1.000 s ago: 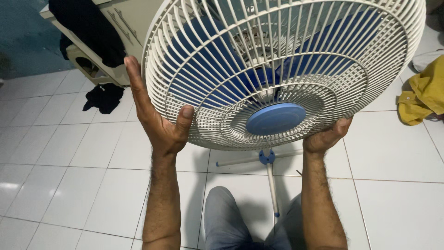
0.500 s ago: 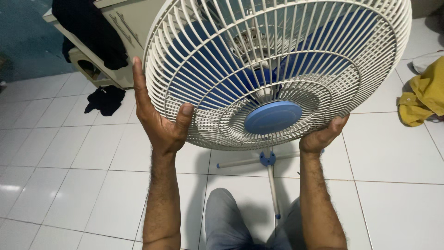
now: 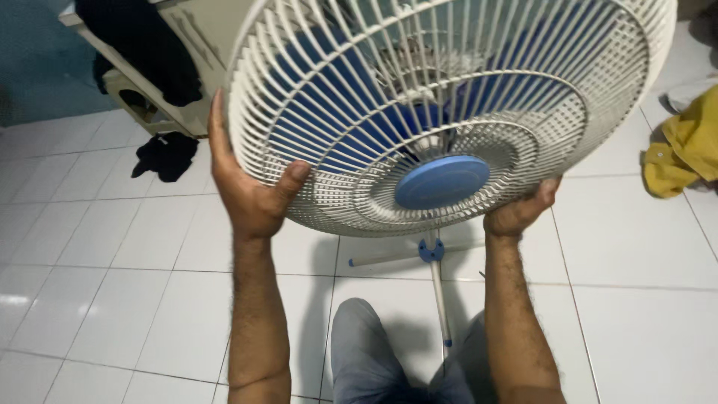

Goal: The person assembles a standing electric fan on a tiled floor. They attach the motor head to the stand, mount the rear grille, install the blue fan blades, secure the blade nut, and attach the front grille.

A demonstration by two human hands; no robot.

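The person holds a big cream-white fan head (image 3: 449,112) up in front of them with both bare hands, its round wire grille tilted so that the front faces down toward them. The left hand (image 3: 247,187) grips the grille's left rim: the thumb (image 3: 290,179) presses on the front wires, the palm cups the edge, and the other fingers reach up along the outer side of the rim. The right hand (image 3: 516,213) grasps the lower right edge from beneath, fingers curled up against the rim, so that only the knuckles and the thumb side show. Both hands are closed on the fan head and bear its weight.

Between the two thumbs, nearer the right hand, sits the round light-blue hub cap (image 3: 443,182) at the grille's centre. Behind the wires, above the fingers, the dark-blue blades (image 3: 336,112) show through.

Below the right hand's fingers, on the white tiled floor (image 3: 112,262), lies a stand base (image 3: 432,258) of pale tubes with a blue joint. Just under it, between the forearms, is the person's knee in grey trousers (image 3: 363,352). Left of the left hand's fingers, a dark cloth (image 3: 164,155) lies on the tiles beside a cream cabinet (image 3: 149,97), over which another dark garment (image 3: 134,45) hangs. Well to the right of the right hand's fingers lies a crumpled yellow garment (image 3: 684,150).
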